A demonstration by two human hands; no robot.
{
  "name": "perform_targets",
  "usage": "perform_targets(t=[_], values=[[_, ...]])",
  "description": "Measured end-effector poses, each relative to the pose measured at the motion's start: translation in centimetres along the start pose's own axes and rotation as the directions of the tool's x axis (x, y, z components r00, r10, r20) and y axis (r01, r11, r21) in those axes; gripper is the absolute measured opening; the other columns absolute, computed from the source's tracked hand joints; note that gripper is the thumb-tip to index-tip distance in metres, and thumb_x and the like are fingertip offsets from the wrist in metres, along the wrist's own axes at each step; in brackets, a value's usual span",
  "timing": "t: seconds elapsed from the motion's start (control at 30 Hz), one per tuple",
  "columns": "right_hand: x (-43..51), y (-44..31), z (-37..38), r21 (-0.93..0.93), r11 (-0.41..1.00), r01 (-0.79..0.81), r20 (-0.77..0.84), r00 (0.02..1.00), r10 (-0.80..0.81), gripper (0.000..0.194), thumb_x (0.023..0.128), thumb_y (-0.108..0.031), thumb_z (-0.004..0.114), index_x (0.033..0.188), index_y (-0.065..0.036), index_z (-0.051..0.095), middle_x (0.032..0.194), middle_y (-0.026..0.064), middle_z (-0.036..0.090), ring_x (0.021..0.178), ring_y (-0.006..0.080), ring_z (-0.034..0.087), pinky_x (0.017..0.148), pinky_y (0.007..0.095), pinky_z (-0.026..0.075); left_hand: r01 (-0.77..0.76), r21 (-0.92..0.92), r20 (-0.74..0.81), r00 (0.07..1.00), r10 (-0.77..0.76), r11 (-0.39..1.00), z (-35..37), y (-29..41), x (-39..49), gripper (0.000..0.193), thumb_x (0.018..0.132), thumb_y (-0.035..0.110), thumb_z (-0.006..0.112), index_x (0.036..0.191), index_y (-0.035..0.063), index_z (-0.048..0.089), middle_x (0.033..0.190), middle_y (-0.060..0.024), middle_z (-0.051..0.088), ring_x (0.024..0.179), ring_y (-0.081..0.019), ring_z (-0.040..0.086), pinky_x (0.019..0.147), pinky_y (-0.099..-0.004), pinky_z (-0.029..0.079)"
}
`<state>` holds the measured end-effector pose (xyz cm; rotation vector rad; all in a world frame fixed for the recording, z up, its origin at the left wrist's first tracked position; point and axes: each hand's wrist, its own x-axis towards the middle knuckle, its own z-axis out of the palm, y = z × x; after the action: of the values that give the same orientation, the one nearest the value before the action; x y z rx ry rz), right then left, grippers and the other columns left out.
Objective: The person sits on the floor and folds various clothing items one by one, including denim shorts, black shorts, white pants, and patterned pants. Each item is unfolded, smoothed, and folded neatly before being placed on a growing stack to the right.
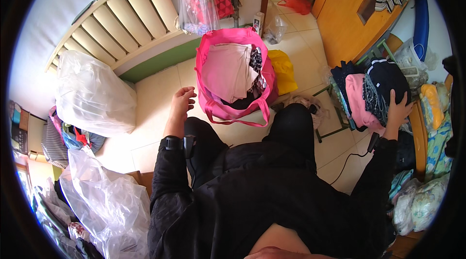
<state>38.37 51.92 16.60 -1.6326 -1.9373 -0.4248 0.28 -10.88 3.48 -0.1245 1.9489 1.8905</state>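
Observation:
A pink tote bag (236,113) stands on the floor before my knees, its mouth facing up. Folded pale pink cloth (227,70) fills much of it, beside dark patterned fabric (256,60). My left hand (183,100) is just left of the bag's rim, fingers loosely curled and holding nothing. On the right, a stack of folded clothes lies on a green metal-framed stand (327,131). My right hand (398,111) rests with spread fingers on a dark navy garment (389,77) in that stack. A pink garment (358,99) lies next to it.
A yellow bag (283,71) is behind the pink tote. A radiator (120,22) lines the wall, with a large stuffed white plastic bag (93,91) near it. Clear plastic sheeting (109,208) lies at lower left. A wooden door (342,15) stands at upper right.

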Motion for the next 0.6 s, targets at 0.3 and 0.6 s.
perform_targets(t=[0.3, 0.6], values=[[-4.4, -10.1, -5.7, 0.484, 0.455, 0.747, -0.374, 0.647, -0.664, 0.036, 0.091, -0.024, 0.063, 0.120, -0.003, 0.059, 0.128, 0.0228, 0.053, 0.122, 0.0395, 0.048, 0.104, 0.0428, 0.037, -0.008, -0.004, 0.012, 1.000, 0.008, 1.000, 0.1, 0.5, 0.5, 0.027, 0.092, 0.024, 0.061, 0.114, 0.0078, 0.061, 0.088, -0.0001, 0.060, 0.064, -0.0070, 0.050, 0.057, -0.0216, 0.042], [-19.1, -28.0, -3.3, 0.945, 0.173, 0.276, 0.011, 0.505, -0.863, 0.022, 0.080, -0.016, 0.073, 0.098, -0.006, 0.068, 0.106, 0.0164, 0.065, 0.106, 0.0332, 0.060, 0.094, 0.0392, 0.045, -0.065, 0.177, -0.065, 0.995, 0.078, 0.982, 2.2, 3.3, 2.1, 0.044, 0.087, 0.041, 0.068, 0.109, 0.0045, 0.058, 0.076, 0.0008, 0.051, 0.057, -0.0052, 0.043, 0.047, -0.0216, 0.037]])
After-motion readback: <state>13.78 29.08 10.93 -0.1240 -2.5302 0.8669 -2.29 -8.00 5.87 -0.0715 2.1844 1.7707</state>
